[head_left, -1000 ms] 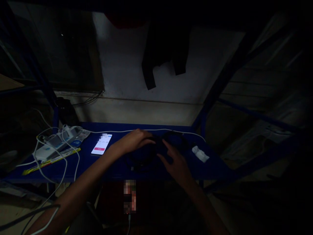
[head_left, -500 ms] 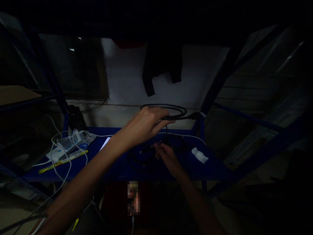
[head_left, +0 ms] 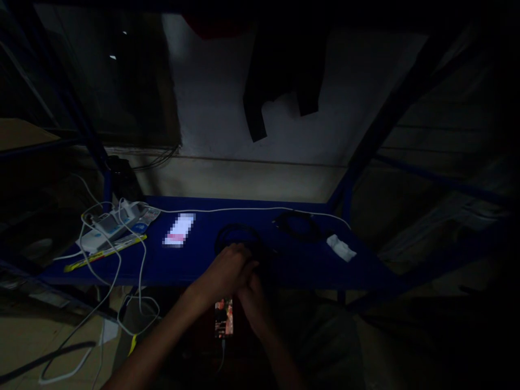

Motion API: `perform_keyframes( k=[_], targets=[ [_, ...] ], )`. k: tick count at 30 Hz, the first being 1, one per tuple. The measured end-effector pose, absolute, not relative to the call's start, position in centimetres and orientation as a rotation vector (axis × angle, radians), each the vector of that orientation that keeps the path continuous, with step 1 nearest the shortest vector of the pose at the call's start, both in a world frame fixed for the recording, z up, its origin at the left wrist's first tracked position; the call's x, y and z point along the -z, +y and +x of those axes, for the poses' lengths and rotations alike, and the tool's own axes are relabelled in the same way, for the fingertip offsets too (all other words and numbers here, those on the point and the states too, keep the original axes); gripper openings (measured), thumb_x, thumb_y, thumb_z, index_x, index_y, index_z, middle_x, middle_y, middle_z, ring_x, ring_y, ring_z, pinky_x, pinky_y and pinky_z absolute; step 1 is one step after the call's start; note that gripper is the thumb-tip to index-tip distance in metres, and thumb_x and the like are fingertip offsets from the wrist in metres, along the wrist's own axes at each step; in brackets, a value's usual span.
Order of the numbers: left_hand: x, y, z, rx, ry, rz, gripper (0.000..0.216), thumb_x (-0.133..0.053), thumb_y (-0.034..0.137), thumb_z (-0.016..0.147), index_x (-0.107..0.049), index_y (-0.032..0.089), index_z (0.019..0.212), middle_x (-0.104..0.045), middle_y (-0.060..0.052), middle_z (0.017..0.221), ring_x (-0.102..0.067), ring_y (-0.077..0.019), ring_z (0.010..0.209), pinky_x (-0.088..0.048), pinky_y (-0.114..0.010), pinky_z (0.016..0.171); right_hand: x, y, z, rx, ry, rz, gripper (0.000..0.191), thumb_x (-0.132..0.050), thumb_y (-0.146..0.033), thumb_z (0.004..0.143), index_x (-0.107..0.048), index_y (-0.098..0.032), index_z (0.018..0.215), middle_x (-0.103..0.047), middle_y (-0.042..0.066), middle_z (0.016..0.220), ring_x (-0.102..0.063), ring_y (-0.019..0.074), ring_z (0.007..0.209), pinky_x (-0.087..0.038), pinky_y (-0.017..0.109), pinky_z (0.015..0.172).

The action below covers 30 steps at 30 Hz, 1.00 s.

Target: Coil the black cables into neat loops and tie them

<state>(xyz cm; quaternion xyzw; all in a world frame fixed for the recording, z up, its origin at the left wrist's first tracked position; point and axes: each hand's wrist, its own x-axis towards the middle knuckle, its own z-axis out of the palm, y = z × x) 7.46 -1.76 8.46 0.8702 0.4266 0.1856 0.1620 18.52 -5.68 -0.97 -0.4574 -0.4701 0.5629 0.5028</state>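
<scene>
In dim light my left hand [head_left: 227, 268] and my right hand [head_left: 249, 292] are pressed together at the front edge of the blue shelf [head_left: 162, 260]. Their fingers curl closed over the near side of a black cable coil [head_left: 239, 238] lying on the shelf. What exactly each hand grips is hidden by the dark. A second black cable coil [head_left: 298, 223] lies further back to the right, apart from both hands. A lit phone [head_left: 179, 229] lies flat to the left of the hands.
A white power strip [head_left: 109, 227] with several white cords sits at the shelf's left end, beside a yellow strip [head_left: 101, 255]. A white wad [head_left: 341, 248] lies at right. A thin white cable [head_left: 244, 209] runs along the back. Dark clothing [head_left: 280, 81] hangs on the wall. Blue rack posts flank the shelf.
My left hand has come down from holding a black cable loop in the air and joined my right hand at the shelf's front edge. The loop is no longer raised.
</scene>
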Motion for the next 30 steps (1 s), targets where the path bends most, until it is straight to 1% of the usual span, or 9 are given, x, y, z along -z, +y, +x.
perform_keyframes(
  k=[3, 6, 10, 14, 19, 22, 25, 27, 30],
  targets=[
    [-8.2, -1.4, 6.7, -0.443, 1.177, 2.482, 0.027, -0.05, 0.034, 0.109, -0.067, 0.017, 0.097, -0.074, -0.009, 0.099, -0.072, -0.0241, 0.094, -0.053, -0.035, 0.081, 1.0, -6.3, 19.6, -1.433, -1.166, -1.12, 0.041, -0.079, -0.056, 0.079, -0.068, -0.02, 0.095, -0.058, -0.002, 0.066, -0.053, 0.0158, 0.063, -0.043, 0.027, 0.057],
    [-8.1, -1.1, 6.2, -0.462, 1.193, 2.523, 0.027, -0.046, 0.035, 0.11, -0.064, 0.017, 0.102, -0.074, -0.008, 0.096, -0.074, -0.0225, 0.086, -0.051, -0.031, 0.07, 0.2, -6.2, 21.1, -1.498, -1.043, -1.049, 0.04, -0.085, -0.052, 0.076, -0.068, -0.021, 0.095, -0.051, -0.005, 0.067, -0.041, 0.0106, 0.057, -0.036, 0.024, 0.051],
    [-8.5, -1.0, 6.0, -0.45, 1.278, 2.677, 0.016, -0.045, 0.025, 0.109, -0.06, 0.018, 0.111, -0.075, -0.008, 0.1, -0.075, -0.0221, 0.076, -0.046, -0.03, 0.058, -1.5, -4.8, 22.5, -1.537, -0.818, -0.947, 0.043, -0.086, -0.058, 0.078, -0.064, -0.021, 0.084, -0.032, -0.009, 0.064, -0.027, 0.0082, 0.053, -0.028, 0.022, 0.047],
    [-9.6, -0.9, 6.1, -0.418, 1.254, 2.846, 0.013, -0.05, 0.017, 0.106, -0.058, 0.018, 0.116, -0.074, -0.008, 0.099, -0.073, -0.0212, 0.073, -0.046, -0.03, 0.056, -3.6, -2.7, 22.5, -1.425, -0.725, -1.006, 0.052, -0.08, -0.067, 0.081, -0.056, -0.021, 0.077, -0.04, -0.007, 0.065, -0.032, 0.0084, 0.052, -0.028, 0.022, 0.045],
    [-10.3, -0.2, 5.8, -0.417, 1.009, 3.109, 0.026, -0.054, 0.012, 0.104, -0.056, 0.017, 0.13, -0.072, -0.008, 0.103, -0.071, -0.022, 0.083, -0.051, -0.033, 0.068, -5.9, -0.5, 22.9, -1.408, -0.621, -1.062, 0.044, -0.079, -0.063, 0.078, -0.064, -0.022, 0.086, -0.056, -0.002, 0.068, -0.049, 0.0122, 0.053, -0.033, 0.024, 0.045],
    [-9.4, 0.7, 5.3, -0.439, 0.819, 3.224, 0.028, -0.052, 0.017, 0.107, -0.056, 0.016, 0.135, -0.071, -0.009, 0.102, -0.069, -0.0221, 0.086, -0.052, -0.035, 0.074, -6.3, 0.7, 23.8, -1.359, -0.661, -1.045, 0.041, -0.08, -0.057, 0.077, -0.058, -0.022, 0.076, -0.051, -0.005, 0.066, -0.046, 0.0111, 0.052, -0.033, 0.024, 0.044],
    [-7.8, 2.4, 4.1, -0.461, 0.666, 3.244, 0.037, -0.049, 0.013, 0.107, -0.054, 0.016, 0.143, -0.071, -0.01, 0.106, -0.068, -0.0221, 0.092, -0.054, -0.035, 0.08, -5.3, 1.7, 24.8, -1.309, -0.765, -1.009, 0.044, -0.08, -0.052, 0.08, -0.05, -0.022, 0.067, -0.04, -0.007, 0.061, -0.036, 0.0091, 0.051, -0.029, 0.022, 0.043],
    [-6.8, 3.9, 2.9, -0.465, 0.658, 3.223, 0.035, -0.049, 0.011, 0.105, -0.059, 0.017, 0.138, -0.071, -0.01, 0.108, -0.068, -0.0235, 0.098, -0.055, -0.037, 0.085, -4.1, 2.1, 25.4, -1.293, -0.814, -1.028, 0.043, -0.078, -0.051, 0.081, -0.051, -0.021, 0.066, -0.042, -0.006, 0.062, -0.036, 0.0092, 0.052, -0.029, 0.022, 0.043],
    [-5.6, 5.6, 1.5, -0.625, 0.807, 3.064, 0.034, -0.053, 0.014, 0.104, -0.062, 0.021, 0.136, -0.063, -0.015, 0.136, -0.059, -0.0313, 0.129, -0.052, -0.049, 0.105, -2.3, 2.4, 26.1, -1.283, -0.827, -1.08, 0.042, -0.077, -0.053, 0.082, -0.054, -0.02, 0.067, -0.05, -0.003, 0.067, -0.042, 0.0104, 0.055, -0.03, 0.022, 0.043]
  ],
)
